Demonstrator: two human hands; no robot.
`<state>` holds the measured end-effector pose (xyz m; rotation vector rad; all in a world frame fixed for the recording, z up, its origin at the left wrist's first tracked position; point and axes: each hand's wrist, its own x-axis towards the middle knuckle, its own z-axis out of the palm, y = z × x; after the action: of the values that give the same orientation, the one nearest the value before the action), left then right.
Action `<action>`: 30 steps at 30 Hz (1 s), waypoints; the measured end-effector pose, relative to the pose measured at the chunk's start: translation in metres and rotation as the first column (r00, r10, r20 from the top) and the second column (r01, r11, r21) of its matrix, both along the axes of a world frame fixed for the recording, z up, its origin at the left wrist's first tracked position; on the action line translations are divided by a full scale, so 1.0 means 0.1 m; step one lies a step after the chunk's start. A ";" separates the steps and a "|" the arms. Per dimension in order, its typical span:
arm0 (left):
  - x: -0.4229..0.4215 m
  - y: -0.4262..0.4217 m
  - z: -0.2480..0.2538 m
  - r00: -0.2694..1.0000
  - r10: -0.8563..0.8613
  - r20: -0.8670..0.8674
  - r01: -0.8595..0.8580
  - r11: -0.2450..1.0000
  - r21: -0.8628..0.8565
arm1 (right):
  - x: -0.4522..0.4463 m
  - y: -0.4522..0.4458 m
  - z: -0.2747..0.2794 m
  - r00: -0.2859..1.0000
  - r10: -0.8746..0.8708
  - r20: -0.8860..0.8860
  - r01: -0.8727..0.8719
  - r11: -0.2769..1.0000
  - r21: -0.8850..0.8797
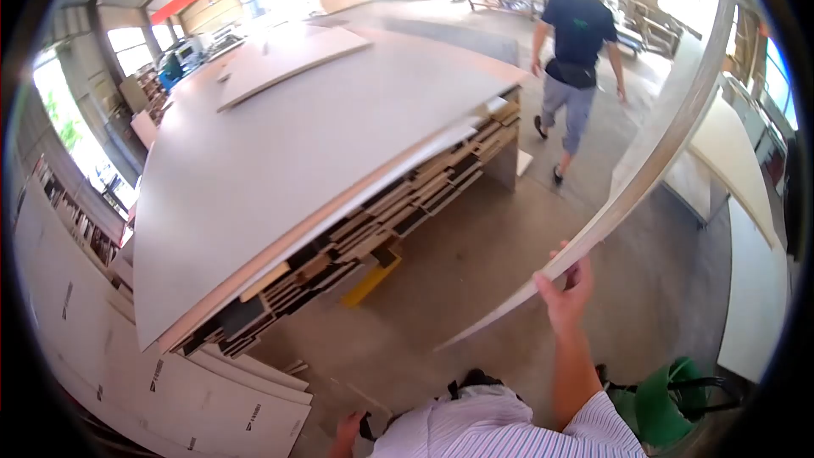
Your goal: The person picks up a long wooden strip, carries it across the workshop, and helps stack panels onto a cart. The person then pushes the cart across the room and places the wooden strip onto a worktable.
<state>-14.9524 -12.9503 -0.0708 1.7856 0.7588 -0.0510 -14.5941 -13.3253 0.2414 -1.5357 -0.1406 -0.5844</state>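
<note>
My right hand (566, 293) is closed round the near edge of a long pale board (606, 219), thumb on one side and fingers on the other. Seen almost edge-on, the board stands tilted on my right and stretches from low near the floor up to the top right. My left hand (346, 432) hangs low by my body at the bottom of the view, beside a black strap-like item (366, 427). Its fingers are too small and partly hidden to make out.
A large worktable (322, 144) bears a smaller panel (292, 68), with stacked wood strips (365, 225) underneath. Sheets (212, 394) lean at lower left. A person (577, 42) walks ahead. A green bucket (666, 407) stands at lower right.
</note>
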 end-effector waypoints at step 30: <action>6.84 -3.28 -0.68 0.594 -0.717 -0.364 0.737 0.667 -0.110 | 2.05 -4.39 -0.41 0.354 -0.935 -0.017 0.860 0.333 -0.388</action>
<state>-14.2688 -13.2781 -0.1384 2.0597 0.2210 -0.9732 -14.3895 -13.7648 0.2006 -1.9220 0.9787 -1.3145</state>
